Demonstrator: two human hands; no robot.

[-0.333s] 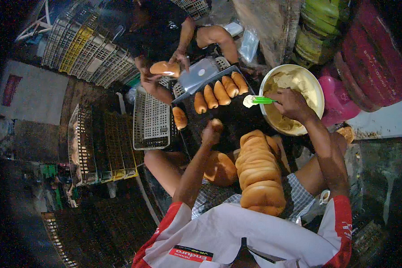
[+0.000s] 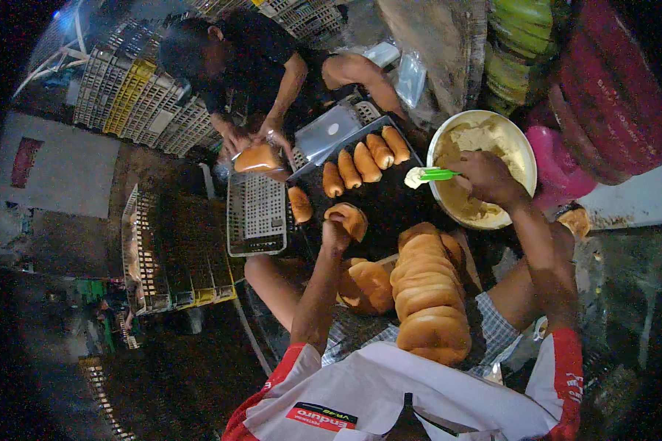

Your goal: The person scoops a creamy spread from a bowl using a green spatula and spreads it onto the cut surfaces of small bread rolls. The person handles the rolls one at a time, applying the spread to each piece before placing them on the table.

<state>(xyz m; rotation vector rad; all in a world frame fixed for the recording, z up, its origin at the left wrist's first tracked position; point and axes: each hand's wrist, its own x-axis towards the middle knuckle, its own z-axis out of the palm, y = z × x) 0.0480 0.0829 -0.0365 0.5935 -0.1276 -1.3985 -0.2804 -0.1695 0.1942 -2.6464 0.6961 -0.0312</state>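
Over the dark tray, my left hand (image 2: 336, 234) is closed on a bread roll (image 2: 355, 221), which looks folded open with its paler side showing. My right hand (image 2: 487, 178) grips a green spatula (image 2: 439, 175) with a lump of pale cream (image 2: 415, 177) on its tip. That hand is above the rim of a round tub (image 2: 530, 151) of cream. Several filled-looking rolls (image 2: 367, 162) lie in a row along the tray's far side, and a single roll (image 2: 299, 204) lies at its left. Close to my lap stands a long row of soft rolls (image 2: 428, 287), with more rolls (image 2: 366, 285) to its left.
Across from me, another person's hands (image 2: 271, 134) hold a roll in a clear bag (image 2: 257, 158). Clear plastic bags (image 2: 329, 132) lie beyond the tray. A white crate (image 2: 257, 213) stands at the left, stacked crates (image 2: 143, 92) behind it. A pink bag (image 2: 555, 165) sits right of the tub.
The roll in my left hand now shows broadly, turned and opened out. My right hand stays nearly in place with the spatula. The other person's roll has moved down toward the white crate, now in plastic.
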